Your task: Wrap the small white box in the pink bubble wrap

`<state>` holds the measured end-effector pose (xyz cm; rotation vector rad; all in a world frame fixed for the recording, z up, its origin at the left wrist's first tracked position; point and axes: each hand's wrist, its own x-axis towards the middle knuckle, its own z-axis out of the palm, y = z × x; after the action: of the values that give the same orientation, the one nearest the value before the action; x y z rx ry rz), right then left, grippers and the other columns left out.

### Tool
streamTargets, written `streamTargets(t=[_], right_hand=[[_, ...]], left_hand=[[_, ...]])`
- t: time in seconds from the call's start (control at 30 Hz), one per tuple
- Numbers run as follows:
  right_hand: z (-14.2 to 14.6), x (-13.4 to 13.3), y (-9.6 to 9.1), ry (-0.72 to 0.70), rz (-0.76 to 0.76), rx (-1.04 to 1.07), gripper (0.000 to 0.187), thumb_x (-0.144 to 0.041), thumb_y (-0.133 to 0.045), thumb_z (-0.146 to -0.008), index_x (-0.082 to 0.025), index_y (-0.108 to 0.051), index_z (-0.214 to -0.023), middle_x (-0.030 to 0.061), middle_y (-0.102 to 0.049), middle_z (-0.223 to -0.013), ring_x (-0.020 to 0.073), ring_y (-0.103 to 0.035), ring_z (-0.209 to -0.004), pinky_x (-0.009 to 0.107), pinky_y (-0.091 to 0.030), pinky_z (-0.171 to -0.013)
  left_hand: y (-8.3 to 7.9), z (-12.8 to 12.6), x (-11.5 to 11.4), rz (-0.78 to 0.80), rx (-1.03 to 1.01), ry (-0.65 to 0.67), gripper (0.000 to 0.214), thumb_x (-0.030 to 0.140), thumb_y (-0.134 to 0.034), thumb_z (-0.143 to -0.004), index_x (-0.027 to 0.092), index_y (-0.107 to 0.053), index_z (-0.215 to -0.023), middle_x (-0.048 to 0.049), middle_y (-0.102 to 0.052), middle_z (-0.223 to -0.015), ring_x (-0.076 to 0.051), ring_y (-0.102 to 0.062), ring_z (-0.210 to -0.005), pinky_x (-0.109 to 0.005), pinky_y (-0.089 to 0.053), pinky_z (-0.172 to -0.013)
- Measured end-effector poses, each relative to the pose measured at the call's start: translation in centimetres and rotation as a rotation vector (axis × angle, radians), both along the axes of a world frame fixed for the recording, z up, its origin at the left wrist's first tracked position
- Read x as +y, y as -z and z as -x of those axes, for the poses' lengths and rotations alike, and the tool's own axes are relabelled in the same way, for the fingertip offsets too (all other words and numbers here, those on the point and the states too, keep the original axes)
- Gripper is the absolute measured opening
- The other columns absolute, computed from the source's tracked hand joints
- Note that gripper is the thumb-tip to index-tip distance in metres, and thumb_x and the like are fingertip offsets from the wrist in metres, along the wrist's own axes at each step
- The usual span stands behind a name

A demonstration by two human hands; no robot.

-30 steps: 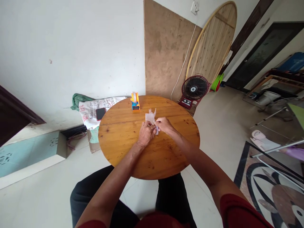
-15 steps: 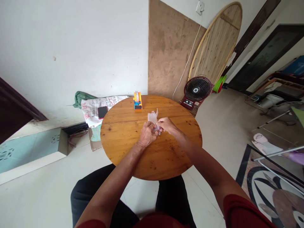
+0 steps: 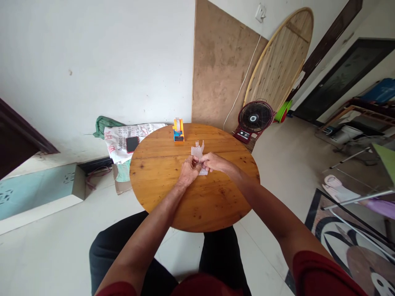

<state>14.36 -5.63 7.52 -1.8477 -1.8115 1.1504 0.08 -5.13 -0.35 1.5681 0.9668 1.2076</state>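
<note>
Over the middle of a round wooden table [image 3: 160, 185], my left hand [image 3: 188, 171] and my right hand [image 3: 213, 162] meet, fingers pinched on a small piece of crumpled clear plastic [image 3: 197, 151]. Part of the plastic sticks up beyond my fingers and part shows below them. At the table's far edge stands an orange and blue tape dispenser [image 3: 178, 130], well beyond both hands.
A printed white sack [image 3: 129, 137] with a dark phone [image 3: 132, 144] on it lies on the floor left of the table. A dark red floor fan [image 3: 254, 118] stands at the right, before a brown board [image 3: 219, 61] and a round wooden tabletop [image 3: 277, 57] leaning on the wall.
My hands stay together on the plastic and work it slightly; my fingers have shifted a little. The view has drifted a bit. Nothing else has moved.
</note>
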Motion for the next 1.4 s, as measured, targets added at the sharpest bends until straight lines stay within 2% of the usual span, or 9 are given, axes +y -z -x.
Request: streamTargets(t=[0.1,0.33,0.63,0.73,0.8,0.93,1.07,1.23,1.4], right_hand=[[0.1,0.0,-0.9,-0.093,0.031,-0.036,0.018,-0.003,-0.059,-0.072,-0.016,-0.061,-0.060,-0.0031,-0.055,-0.051,0.0085,-0.051,-0.047,0.018,-0.038,-0.047],[0.4,1.4,-2.5,-0.248,0.131,-0.117,0.011,-0.006,-0.065,-0.068,-0.015,-0.063,-0.061,0.0007,-0.062,-0.053,0.0116,-0.058,-0.049,0.019,-0.045,-0.049],[0.8,3.3,-3.6,-0.368,0.139,-0.188,0.013,-0.005,-0.067,-0.061,-0.015,-0.063,-0.052,-0.0054,-0.050,-0.039,0.0050,-0.039,-0.034,0.015,-0.025,-0.037],[0.5,3.8,-3.5,-0.385,0.116,-0.165,0.014,-0.002,-0.063,-0.059,-0.015,-0.066,-0.054,-0.0055,-0.052,-0.040,0.0053,-0.042,-0.036,0.015,-0.022,-0.037],[0.2,3.9,-3.3,-0.384,0.093,-0.137,0.016,-0.001,-0.060,-0.059,-0.014,-0.069,-0.059,-0.0043,-0.057,-0.044,0.0070,-0.048,-0.041,0.015,-0.026,-0.040],[-1.4,3.1,-2.8,-0.326,-0.038,-0.067,0.024,-0.001,-0.056,-0.066,-0.013,-0.074,-0.078,0.0012,-0.070,-0.069,0.0114,-0.062,-0.063,0.017,-0.041,-0.055],[-4.1,1.9,-2.2,-0.192,-0.342,-0.076,0.030,-0.012,-0.051,-0.082,-0.016,-0.072,-0.102,0.0020,-0.071,-0.083,0.0120,-0.062,-0.071,0.019,-0.042,-0.064],[-5.0,2.1,-1.1,-0.289,-0.509,-0.316,0.050,-0.013,-0.047,-0.087,-0.023,-0.059,-0.134,0.0001,-0.072,-0.085,0.0131,-0.060,-0.070,0.023,-0.042,-0.069],[-3.8,4.4,0.8,-0.350,-0.569,-0.468,0.043,-0.014,-0.045,-0.091,-0.025,-0.065,-0.127,0.0050,-0.073,-0.114,0.0189,-0.066,-0.096,0.027,-0.043,-0.082]], left_hand=[[0.5,-0.6,0.3,-0.001,0.014,-0.030,0.019,0.029,-0.068,-0.075,0.019,-0.055,-0.085,0.0015,-0.059,-0.071,-0.012,-0.052,-0.061,-0.023,-0.041,-0.058],[0.4,-1.3,0.5,-0.004,0.053,-0.094,0.019,0.029,-0.069,-0.072,0.018,-0.056,-0.080,0.0029,-0.056,-0.068,-0.010,-0.047,-0.059,-0.022,-0.037,-0.058],[0.6,-1.2,0.4,-0.009,0.062,-0.085,0.019,0.017,-0.065,-0.074,0.017,-0.056,-0.091,0.0025,-0.058,-0.076,-0.010,-0.049,-0.064,-0.021,-0.041,-0.064],[0.7,-1.3,0.5,-0.003,0.066,-0.083,0.027,0.015,-0.066,-0.073,0.017,-0.055,-0.097,0.0026,-0.058,-0.078,-0.010,-0.050,-0.066,-0.021,-0.042,-0.065],[0.7,-1.3,0.4,0.000,0.070,-0.087,0.030,0.013,-0.066,-0.072,0.017,-0.055,-0.100,0.0028,-0.057,-0.079,-0.010,-0.050,-0.067,-0.021,-0.042,-0.066],[0.8,-1.3,0.4,0.004,0.100,-0.115,0.036,0.010,-0.066,-0.071,0.018,-0.055,-0.104,0.0030,-0.057,-0.081,-0.010,-0.050,-0.069,-0.022,-0.043,-0.068],[1.0,-1.1,0.4,0.012,0.116,-0.133,0.041,0.008,-0.065,-0.070,0.020,-0.056,-0.108,0.0032,-0.056,-0.084,-0.009,-0.050,-0.070,-0.022,-0.044,-0.070],[1.0,-1.0,0.8,0.054,0.125,-0.096,0.042,0.007,-0.065,-0.069,0.018,-0.056,-0.109,0.0029,-0.053,-0.085,-0.009,-0.047,-0.071,-0.022,-0.043,-0.070],[1.1,-0.9,0.8,0.053,0.133,-0.068,0.045,0.007,-0.062,-0.071,0.016,-0.057,-0.115,0.0020,-0.051,-0.088,-0.009,-0.047,-0.073,-0.022,-0.043,-0.071]])
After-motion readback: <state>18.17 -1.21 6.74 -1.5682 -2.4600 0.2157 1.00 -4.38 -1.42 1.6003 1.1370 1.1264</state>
